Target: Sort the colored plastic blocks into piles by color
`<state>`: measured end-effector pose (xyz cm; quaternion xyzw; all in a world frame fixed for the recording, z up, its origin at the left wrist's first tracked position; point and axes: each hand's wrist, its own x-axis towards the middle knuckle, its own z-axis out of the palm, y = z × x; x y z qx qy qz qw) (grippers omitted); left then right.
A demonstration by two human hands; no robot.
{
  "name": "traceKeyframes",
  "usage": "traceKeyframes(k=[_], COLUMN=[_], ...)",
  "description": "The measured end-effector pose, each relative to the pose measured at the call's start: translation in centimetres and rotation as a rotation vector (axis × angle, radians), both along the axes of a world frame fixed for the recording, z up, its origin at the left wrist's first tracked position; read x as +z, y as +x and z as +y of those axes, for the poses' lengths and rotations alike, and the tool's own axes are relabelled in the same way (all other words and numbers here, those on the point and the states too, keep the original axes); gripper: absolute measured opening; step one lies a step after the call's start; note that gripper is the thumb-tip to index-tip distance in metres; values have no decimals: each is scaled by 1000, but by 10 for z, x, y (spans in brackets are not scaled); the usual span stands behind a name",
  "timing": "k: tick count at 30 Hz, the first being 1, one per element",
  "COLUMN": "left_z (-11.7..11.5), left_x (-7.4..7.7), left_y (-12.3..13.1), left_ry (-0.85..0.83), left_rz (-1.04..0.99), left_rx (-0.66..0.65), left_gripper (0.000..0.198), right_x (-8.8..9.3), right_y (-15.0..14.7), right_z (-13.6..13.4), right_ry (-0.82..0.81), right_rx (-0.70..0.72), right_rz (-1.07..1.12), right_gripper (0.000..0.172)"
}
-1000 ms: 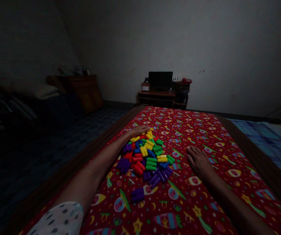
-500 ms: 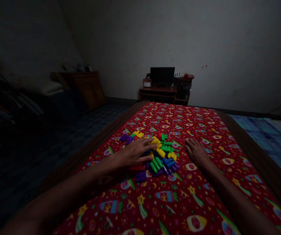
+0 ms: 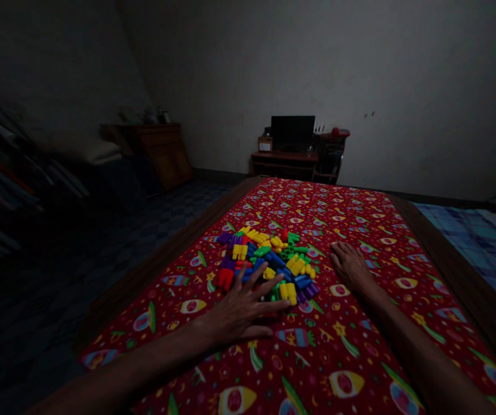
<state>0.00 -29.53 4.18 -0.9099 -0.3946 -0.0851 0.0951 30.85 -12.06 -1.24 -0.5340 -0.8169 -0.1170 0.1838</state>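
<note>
My left hand is spread wide, palm down, with its fingertips over the near edge of a heap of plastic building blocks. The blocks are yellow, green, blue, purple and red, shaped like short joined tubes. Two yellow blocks show beside its fingers, and a red block lies left of them. To the right of the heap, my right hand rests flat on the red printed cloth, apart from the blocks and holding nothing.
The cloth covers a long surface with a brown border. Blue checked fabric lies at the right. Against the far wall stands a desk with a monitor. A wooden cabinet stands at the back left.
My left hand has drawn back toward me from the heap's middle, its fingers spreading. Blocks lie rearranged, with more yellow ones on top. The right hand has stayed in place on the cloth.
</note>
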Motion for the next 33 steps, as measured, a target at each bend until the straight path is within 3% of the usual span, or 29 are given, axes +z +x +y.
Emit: traceKeyframes(k=[3, 6, 10, 13, 15, 19, 21, 24, 27, 30, 33], left_z=[34, 72, 88, 76, 66, 63, 70, 87, 103, 111, 117], left_x=[6, 7, 11, 15, 10, -21, -37, -46, -42, -34, -27], left_y=[19, 26, 17, -11, -40, -94, -103, -85, -45, -12, -10], left_ry=[15, 58, 122, 130, 112, -12, -74, -119, -151, -206, -170], left_rz=[14, 10, -14, -50, -115, -391, -509, -660, -818, -849, -841], left_rx=[-26, 61, 167, 248, 388, 738, 796, 726, 635, 468, 399], left_gripper=[60, 62, 56, 53, 52, 59, 60, 60, 62, 60, 57], right_x=[-1, -1, 1, 1, 1, -1, -2, -3, -4, -3, 0], right_y=[1, 2, 3, 4, 4, 2, 0, 0, 1, 2, 3], right_z=[1, 2, 2, 2, 1, 1, 0, 1, 1, 1, 3], right_ry=[5, 3, 11, 14, 19, 34, 29, 37, 46, 29, 6], right_rx=[7, 23, 28, 52, 64, 35, 19, 17, 22, 39, 68], right_rz=[-4, -15, -32, -29, -23, -7, -4, 1, 4, 18, 50], right_gripper=[40, 39, 39, 38, 37, 37, 37, 38, 39, 40, 40])
